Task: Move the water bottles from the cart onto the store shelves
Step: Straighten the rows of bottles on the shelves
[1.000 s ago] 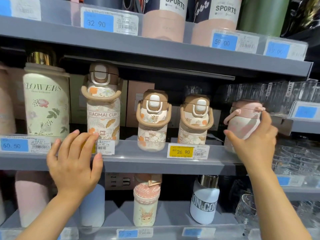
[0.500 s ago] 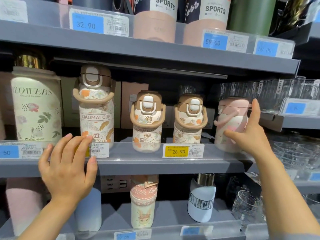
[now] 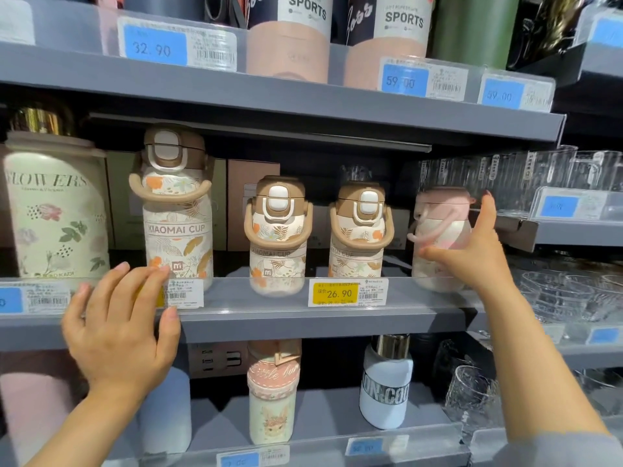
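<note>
Pink bottle [image 3: 438,241] stands on the middle shelf [image 3: 303,318] at three o'clock, right hand [image 3: 472,254] spread loosely against it. Left hand [image 3: 118,332] rests flat, empty, at eight o'clock. Placement looks nearly complete; cart unseen, remaining stock unknown.

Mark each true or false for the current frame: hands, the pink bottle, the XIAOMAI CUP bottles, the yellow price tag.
1. The right hand is at the pink bottle on the middle shelf. True.
2. The left hand grips the tall XIAOMAI CUP bottle. False: it is open, fingers spread at the shelf's front edge, holding nothing.
3. Three XIAOMAI CUP bottles stand on the middle shelf, one tall and two shorter. True.
4. The yellow price tag reads 59.00. False: it reads 26.90.
5. The pink bottle lies on its side. False: it stands upright at the row's right end.
</note>
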